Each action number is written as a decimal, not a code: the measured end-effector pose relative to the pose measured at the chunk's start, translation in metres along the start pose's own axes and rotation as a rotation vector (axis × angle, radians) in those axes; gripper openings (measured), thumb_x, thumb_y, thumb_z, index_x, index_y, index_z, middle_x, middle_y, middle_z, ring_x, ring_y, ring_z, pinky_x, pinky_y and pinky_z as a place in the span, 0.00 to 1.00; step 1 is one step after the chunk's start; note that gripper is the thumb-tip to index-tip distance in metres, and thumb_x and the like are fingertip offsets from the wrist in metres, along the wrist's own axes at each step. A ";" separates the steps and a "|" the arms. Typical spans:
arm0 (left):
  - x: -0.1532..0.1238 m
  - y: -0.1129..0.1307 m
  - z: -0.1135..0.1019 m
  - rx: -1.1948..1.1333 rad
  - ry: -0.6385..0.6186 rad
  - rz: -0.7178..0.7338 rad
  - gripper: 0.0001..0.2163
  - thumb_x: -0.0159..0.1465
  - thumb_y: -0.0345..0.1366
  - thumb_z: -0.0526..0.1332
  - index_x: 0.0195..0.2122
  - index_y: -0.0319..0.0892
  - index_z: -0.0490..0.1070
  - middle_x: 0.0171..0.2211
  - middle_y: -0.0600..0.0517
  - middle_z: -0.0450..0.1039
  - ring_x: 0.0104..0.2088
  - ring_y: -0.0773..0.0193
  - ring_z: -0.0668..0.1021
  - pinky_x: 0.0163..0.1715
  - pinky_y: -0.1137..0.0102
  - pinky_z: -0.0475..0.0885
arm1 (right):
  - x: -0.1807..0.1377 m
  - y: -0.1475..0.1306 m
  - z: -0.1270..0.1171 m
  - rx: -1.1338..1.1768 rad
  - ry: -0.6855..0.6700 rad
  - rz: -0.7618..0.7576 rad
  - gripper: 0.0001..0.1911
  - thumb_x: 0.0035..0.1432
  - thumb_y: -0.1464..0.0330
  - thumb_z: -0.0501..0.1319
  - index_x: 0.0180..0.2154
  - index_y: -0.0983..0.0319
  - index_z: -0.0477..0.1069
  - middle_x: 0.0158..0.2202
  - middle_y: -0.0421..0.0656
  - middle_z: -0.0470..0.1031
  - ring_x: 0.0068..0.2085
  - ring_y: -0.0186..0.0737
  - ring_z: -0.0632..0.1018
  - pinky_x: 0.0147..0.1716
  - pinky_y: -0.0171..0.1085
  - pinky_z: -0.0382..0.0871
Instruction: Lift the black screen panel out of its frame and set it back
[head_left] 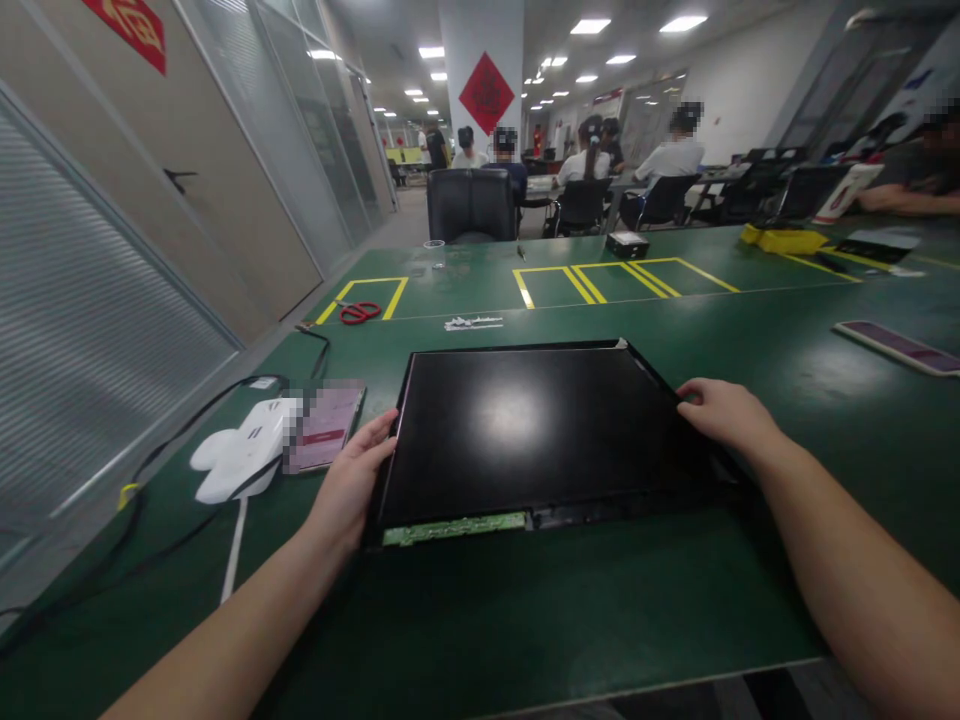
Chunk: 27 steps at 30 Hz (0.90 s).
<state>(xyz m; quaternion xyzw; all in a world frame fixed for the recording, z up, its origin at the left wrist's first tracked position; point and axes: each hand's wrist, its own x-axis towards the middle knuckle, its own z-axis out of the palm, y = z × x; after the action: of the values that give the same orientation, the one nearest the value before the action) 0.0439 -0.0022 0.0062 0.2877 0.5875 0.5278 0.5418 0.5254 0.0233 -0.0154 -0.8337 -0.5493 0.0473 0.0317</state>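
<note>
A black flat screen panel (525, 430) lies face up on the green table (525, 620), a strip of green circuit board along its near edge. My left hand (352, 480) grips the panel's left edge, fingers curled around it. My right hand (724, 410) rests closed over the panel's right edge. Both forearms reach in from the near side of the table.
A white power unit (236, 455) with cables and a phone (326, 425) lie left of the panel. Red scissors (360, 313) sit in a yellow-taped box farther back. Another phone (900, 347) lies at right. A small black box (626, 243), yellow tray (784, 240) and seated people are beyond.
</note>
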 end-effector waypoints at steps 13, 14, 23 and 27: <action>-0.006 0.009 -0.005 0.083 -0.178 -0.151 0.37 0.49 0.25 0.75 0.62 0.46 0.74 0.45 0.46 0.86 0.39 0.49 0.88 0.32 0.66 0.85 | -0.005 -0.005 0.001 0.034 0.032 0.001 0.19 0.55 0.63 0.59 0.47 0.56 0.80 0.41 0.47 0.82 0.42 0.48 0.80 0.36 0.40 0.70; -0.007 0.010 -0.005 0.094 -0.185 -0.132 0.36 0.48 0.26 0.76 0.61 0.46 0.75 0.46 0.46 0.86 0.39 0.49 0.88 0.32 0.66 0.85 | -0.005 -0.005 0.001 0.037 0.029 0.003 0.19 0.55 0.63 0.59 0.47 0.56 0.80 0.41 0.47 0.82 0.42 0.48 0.80 0.36 0.41 0.69; 0.005 -0.002 -0.020 0.198 -0.209 0.170 0.30 0.48 0.42 0.79 0.54 0.48 0.80 0.64 0.46 0.74 0.65 0.40 0.74 0.57 0.58 0.78 | -0.006 -0.006 0.000 0.067 0.030 0.000 0.20 0.54 0.64 0.59 0.47 0.56 0.81 0.40 0.47 0.82 0.42 0.48 0.80 0.37 0.41 0.70; 0.009 -0.002 -0.020 0.291 -0.169 0.268 0.24 0.47 0.41 0.79 0.47 0.46 0.83 0.73 0.46 0.61 0.72 0.38 0.63 0.65 0.56 0.69 | -0.004 -0.003 0.003 0.082 0.044 -0.002 0.20 0.53 0.65 0.60 0.46 0.56 0.81 0.40 0.46 0.82 0.42 0.47 0.80 0.37 0.40 0.70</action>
<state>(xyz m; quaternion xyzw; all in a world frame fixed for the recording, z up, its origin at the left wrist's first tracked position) 0.0230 -0.0011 -0.0015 0.4819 0.5665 0.4786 0.4667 0.5207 0.0213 -0.0176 -0.8320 -0.5469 0.0511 0.0781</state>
